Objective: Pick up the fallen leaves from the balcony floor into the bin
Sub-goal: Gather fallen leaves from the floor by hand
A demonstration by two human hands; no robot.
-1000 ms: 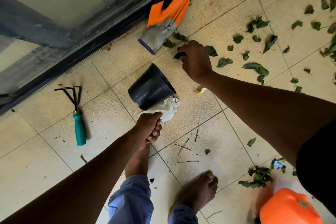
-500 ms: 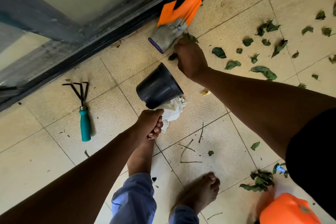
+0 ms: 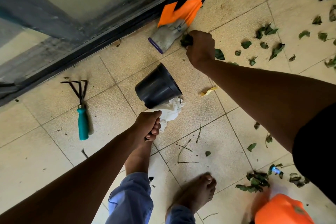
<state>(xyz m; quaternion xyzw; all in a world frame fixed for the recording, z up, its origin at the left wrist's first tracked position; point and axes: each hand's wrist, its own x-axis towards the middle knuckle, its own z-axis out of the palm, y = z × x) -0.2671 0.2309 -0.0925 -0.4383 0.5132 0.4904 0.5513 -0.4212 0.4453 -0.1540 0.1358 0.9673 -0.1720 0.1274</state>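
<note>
Partly done. Leaf pile (image 3: 254, 183) lies near of the bin (image 3: 158, 87). Left hand (image 3: 150, 123), clenched, holds the bin's rim; white paper (image 3: 171, 110) shows at its mouth, other contents unseen. Beyond the bin, right hand (image 3: 200, 47) grasps leaves (image 3: 186, 40). Many leaves (image 3: 276, 49) remain farther right.

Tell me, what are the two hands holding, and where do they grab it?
The right hand clutches a bunch of leaves in its fist. The left hand grips the bin at its rim.
</note>
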